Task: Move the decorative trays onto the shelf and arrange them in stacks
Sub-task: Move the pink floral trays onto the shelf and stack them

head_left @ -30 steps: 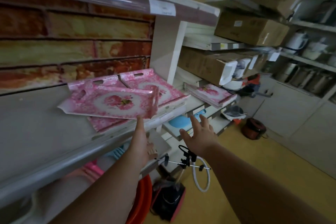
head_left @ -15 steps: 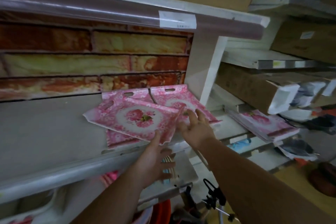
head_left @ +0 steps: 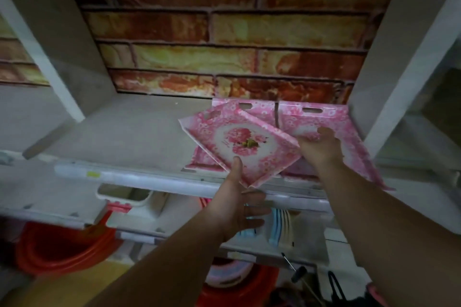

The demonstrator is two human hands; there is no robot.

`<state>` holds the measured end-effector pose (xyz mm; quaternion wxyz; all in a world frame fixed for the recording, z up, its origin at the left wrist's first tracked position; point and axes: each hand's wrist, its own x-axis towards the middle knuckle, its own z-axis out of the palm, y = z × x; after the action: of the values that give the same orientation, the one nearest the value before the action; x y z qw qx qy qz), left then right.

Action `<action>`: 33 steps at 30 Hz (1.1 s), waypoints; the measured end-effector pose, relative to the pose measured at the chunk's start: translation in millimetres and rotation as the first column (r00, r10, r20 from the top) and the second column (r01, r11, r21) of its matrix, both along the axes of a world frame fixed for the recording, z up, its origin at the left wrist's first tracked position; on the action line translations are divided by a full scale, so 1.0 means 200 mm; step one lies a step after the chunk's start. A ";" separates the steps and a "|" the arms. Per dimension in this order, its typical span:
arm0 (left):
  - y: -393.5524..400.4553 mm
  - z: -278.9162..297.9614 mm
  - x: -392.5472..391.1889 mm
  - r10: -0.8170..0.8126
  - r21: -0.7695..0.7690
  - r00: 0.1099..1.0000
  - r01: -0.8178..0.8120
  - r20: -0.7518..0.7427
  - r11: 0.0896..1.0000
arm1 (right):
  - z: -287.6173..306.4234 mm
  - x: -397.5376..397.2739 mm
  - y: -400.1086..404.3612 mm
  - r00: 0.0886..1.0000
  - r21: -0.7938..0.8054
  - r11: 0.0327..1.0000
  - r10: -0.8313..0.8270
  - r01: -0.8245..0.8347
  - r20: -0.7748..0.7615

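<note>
Pink floral decorative trays lie on the grey shelf [head_left: 119, 137] at its right end. The top tray [head_left: 239, 142] sits skewed across two others, a left tray [head_left: 259, 109] and a right tray [head_left: 349, 132]. My left hand [head_left: 237, 204] holds the skewed tray's near corner, thumb on top and fingers under it. My right hand [head_left: 321, 147] grips the same tray's right edge, resting over the right tray. The right tray overhangs the shelf's front lip.
A brick-pattern panel [head_left: 224, 40] backs the shelf. White uprights [head_left: 399, 77] close both sides. Below are a lower shelf with pastel plates [head_left: 279, 227], a white container [head_left: 124, 197] and red tubs [head_left: 62, 249].
The view swung left and closer to the shelf. Both hands rose from below the shelf front and took hold of the top tray, which now sits more turned.
</note>
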<state>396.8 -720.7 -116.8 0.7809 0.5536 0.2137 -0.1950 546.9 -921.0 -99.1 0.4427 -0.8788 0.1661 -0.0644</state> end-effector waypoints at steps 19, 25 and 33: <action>-0.05 0.03 -0.07 0.165 -0.056 0.963 -0.156 0.214 0.986 | 0.07 -0.12 -0.01 0.995 0.656 0.754 0.042 0.027 -0.090; 0.17 0.17 -0.19 0.252 -0.103 0.934 -0.232 0.254 0.967 | 0.19 -0.30 0.19 0.985 0.798 0.585 -0.011 0.144 -0.170; 0.61 0.28 -0.39 0.408 -0.291 0.881 -0.335 0.241 0.896 | 0.30 -0.66 0.68 0.985 0.906 0.416 0.110 0.075 -0.132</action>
<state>319.1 -598.2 -61.8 0.8880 0.4259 0.1723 0.0200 415.0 -784.0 -38.7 0.8318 -0.5037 0.2024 0.1158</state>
